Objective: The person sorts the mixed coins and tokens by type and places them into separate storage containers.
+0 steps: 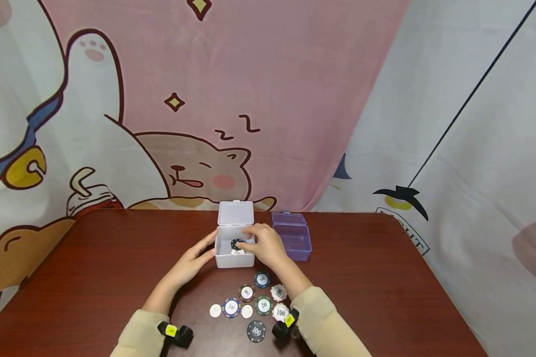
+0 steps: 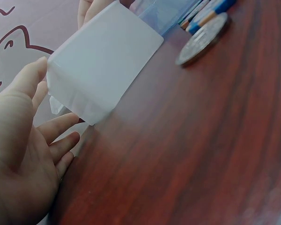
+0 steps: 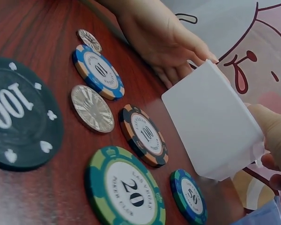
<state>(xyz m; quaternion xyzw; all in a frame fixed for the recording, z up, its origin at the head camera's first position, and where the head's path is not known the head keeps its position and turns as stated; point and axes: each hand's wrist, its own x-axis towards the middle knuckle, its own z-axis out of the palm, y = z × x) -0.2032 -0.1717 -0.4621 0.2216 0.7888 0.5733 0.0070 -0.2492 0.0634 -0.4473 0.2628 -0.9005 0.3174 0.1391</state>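
Note:
A white lidded box stands upright on the table with its lid raised at the back. My left hand touches the box's left side with extended fingers. In the left wrist view, the thumb is at the rim and the other fingers are lower down. My right hand reaches over the right wall into the box. Its thumb tip is at a black poker chip, with a visible gap between thumb and index finger. Something whitish lies under that chip. The fingertips are partly hidden in the right wrist view.
Right of the white box stands an opened purple translucent box. In front lie several poker chips, including a black 100 chip, a green 20 chip and a blue 10 chip. Silvery coins lie among them.

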